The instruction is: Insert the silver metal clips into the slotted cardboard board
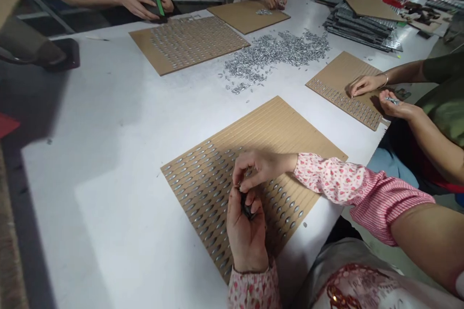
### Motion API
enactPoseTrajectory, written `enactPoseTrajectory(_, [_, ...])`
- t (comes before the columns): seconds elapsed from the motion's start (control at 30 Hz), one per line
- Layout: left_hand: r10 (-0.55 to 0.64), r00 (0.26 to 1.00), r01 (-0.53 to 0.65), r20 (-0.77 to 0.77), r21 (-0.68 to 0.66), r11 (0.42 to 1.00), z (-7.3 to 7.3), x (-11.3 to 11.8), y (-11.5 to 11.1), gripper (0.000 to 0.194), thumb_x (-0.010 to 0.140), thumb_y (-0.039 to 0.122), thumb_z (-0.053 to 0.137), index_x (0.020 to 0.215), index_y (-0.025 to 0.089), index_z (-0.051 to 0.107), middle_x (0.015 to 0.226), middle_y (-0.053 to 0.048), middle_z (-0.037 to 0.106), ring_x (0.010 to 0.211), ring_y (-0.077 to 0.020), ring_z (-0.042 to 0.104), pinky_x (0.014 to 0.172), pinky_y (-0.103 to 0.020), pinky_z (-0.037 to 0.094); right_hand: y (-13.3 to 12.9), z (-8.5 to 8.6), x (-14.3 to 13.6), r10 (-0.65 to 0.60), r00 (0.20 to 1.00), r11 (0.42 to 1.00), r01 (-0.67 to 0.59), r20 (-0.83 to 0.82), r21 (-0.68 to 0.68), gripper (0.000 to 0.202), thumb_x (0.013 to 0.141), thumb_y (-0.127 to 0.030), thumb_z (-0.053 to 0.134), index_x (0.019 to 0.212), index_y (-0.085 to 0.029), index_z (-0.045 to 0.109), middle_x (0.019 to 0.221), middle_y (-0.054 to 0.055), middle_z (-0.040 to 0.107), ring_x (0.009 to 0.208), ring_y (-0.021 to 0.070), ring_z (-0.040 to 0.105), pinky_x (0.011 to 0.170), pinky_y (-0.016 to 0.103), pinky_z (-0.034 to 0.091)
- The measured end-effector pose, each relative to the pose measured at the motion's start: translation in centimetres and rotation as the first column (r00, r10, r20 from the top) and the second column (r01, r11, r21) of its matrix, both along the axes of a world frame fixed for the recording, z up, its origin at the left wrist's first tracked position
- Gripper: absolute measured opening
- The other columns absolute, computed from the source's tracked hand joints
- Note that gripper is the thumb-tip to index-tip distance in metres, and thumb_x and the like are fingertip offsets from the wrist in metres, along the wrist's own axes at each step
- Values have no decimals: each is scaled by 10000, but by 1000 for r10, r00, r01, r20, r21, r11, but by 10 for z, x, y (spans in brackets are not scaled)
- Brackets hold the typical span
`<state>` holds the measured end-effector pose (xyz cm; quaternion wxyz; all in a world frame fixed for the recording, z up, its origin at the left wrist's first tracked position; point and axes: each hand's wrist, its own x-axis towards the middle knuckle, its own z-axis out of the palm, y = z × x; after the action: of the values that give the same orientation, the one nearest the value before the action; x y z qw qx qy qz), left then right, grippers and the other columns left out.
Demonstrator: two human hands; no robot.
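Observation:
My left hand [248,231] is cupped with its fingers curled round a few small dark metal pieces [247,209], mostly hidden in the palm. My right hand [258,170] meets it at the left thumb tip, thumb and forefinger pinched together; what is between them is too small to make out. Both hands are above a brown grooved board [290,130]. Rows of small grey spindle-shaped metal pieces [197,188] lie along the board's grooves on the left and near sides. Its far right part shows bare grooves.
A loose heap of the same metal pieces [275,53] lies on the white table [137,193] beyond my board. Co-workers handle other boards [203,41] at the far side and a board [344,70] at the right. Stacked dark sheets [362,26] stand at the back right.

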<state>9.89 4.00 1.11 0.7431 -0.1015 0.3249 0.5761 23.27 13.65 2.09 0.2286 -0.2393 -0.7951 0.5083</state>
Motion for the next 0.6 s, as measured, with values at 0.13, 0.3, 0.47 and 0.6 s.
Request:
enactPoseTrajectory(0.13, [-13,992,21,-128,59,998,-2,3,-2,152,784,239,699,855,116,646,710,20,466,532,-42,393,408,-131,333,-12,3,3,-88,996,995,87,-13,-52,175,802,-260,659,891,-109,654,867,40,665,813,99,600,783,220,465])
enactPoseTrajectory(0.3, [8,949,16,-317,74,997,-1,6,-3,140,742,243,720,843,157,672,734,11,503,546,-57,389,434,-154,333,-18,4,5,-134,991,991,134,0,-28,201,800,-294,665,886,-114,640,851,31,650,771,93,588,733,209,466])
enactPoseTrajectory(0.47, [25,884,-13,-466,28,1000,-3,5,-4,133,745,244,715,862,201,667,809,12,535,603,-70,433,488,-165,357,-22,-1,-1,-145,989,985,146,-22,96,165,853,-284,602,852,-121,632,836,44,634,776,100,567,751,220,454])
enactPoseTrajectory(0.6, [11,894,-7,-448,11,1000,-4,4,-3,160,739,286,734,786,183,621,703,39,482,570,-63,395,480,-154,345,-22,-4,-5,-156,988,980,156,-9,127,191,891,-295,548,839,-120,607,795,33,613,760,96,548,736,212,437])
